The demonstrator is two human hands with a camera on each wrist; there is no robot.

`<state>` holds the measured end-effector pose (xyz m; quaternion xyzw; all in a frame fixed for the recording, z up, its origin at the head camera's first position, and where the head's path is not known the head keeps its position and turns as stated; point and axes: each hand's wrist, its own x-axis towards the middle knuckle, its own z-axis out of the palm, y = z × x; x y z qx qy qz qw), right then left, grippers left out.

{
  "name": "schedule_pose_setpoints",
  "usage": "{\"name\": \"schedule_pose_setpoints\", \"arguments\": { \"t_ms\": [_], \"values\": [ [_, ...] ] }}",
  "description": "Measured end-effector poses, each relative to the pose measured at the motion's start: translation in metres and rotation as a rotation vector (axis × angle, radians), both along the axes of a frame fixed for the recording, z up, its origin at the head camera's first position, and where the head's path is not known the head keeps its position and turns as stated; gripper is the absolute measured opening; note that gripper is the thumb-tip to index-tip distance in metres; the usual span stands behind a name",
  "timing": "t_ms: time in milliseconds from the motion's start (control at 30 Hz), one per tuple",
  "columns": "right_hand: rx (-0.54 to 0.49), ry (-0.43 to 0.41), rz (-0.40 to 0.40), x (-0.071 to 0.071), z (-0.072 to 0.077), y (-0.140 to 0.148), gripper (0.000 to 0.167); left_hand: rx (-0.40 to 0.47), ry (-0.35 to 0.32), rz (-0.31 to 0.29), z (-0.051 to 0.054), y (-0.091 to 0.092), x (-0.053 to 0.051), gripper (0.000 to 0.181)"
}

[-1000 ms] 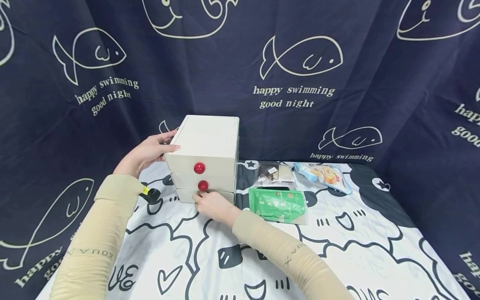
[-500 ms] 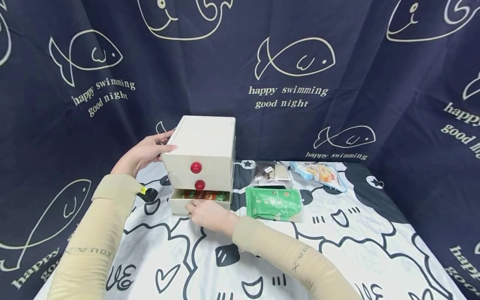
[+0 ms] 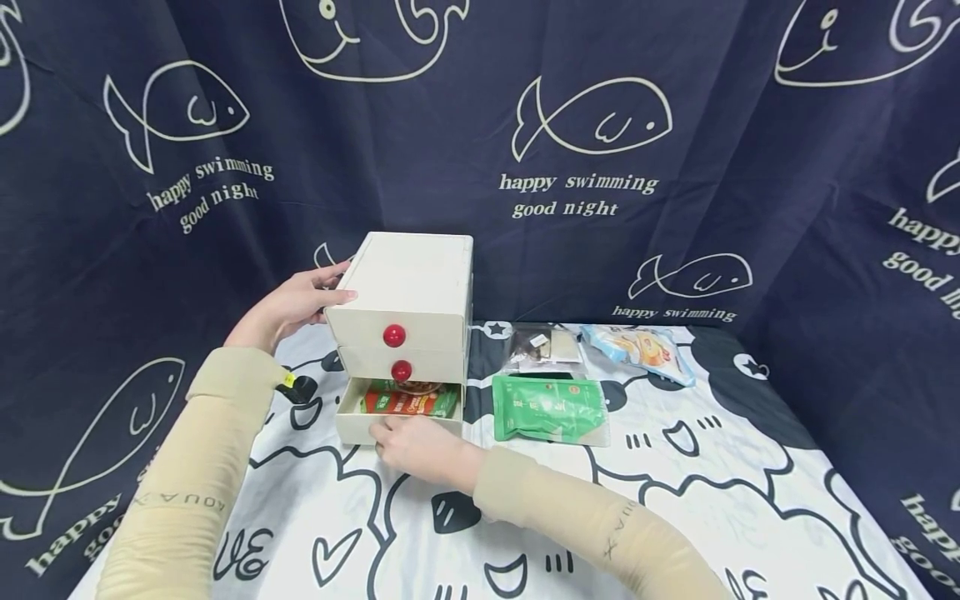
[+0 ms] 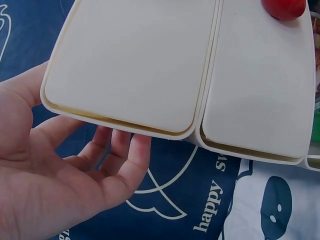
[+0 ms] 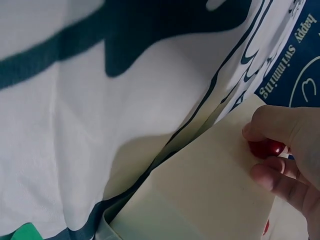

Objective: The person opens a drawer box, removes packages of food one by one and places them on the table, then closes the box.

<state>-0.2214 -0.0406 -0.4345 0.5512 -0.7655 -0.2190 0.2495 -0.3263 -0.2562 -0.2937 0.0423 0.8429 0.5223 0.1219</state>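
A white three-drawer cabinet (image 3: 414, 271) stands left of centre on the table. My left hand (image 3: 288, 307) rests against its left side, thumb on the top edge and fingers along the side wall. In the right wrist view, my right hand (image 5: 292, 155) pinches a red round knob (image 5: 267, 148) between thumb and fingers. This knob sits on the bottom drawer (image 3: 355, 428), which is pulled partway out. Inside lies a green and red packet (image 3: 408, 402), with another round-patterned item partly hidden behind it. The upper two drawers are closed, and their red knobs (image 3: 394, 335) show.
Right of the cabinet lies a green packet (image 3: 551, 408). Behind it are a clear bag with dark contents (image 3: 542, 350) and a light-blue snack bag (image 3: 641, 350). A small black object with a yellow tag (image 3: 302, 389) lies below my left wrist. A dark fish-print curtain (image 3: 585, 250) hangs behind.
The bottom drawer has slid out toward me with my right hand on its knob, bringing the packets inside into view. My left hand has stayed on the cabinet.
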Motion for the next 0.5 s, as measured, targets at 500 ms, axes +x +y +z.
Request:
{"name": "schedule_pose_setpoints", "arguments": {
  "t_ms": [500],
  "values": [
    [0.021, 0.069, 0.075, 0.023, 0.002, 0.003, 0.019, -0.04, 0.008, 0.003, -0.011, -0.006, -0.011, 0.076]
  ]
}}
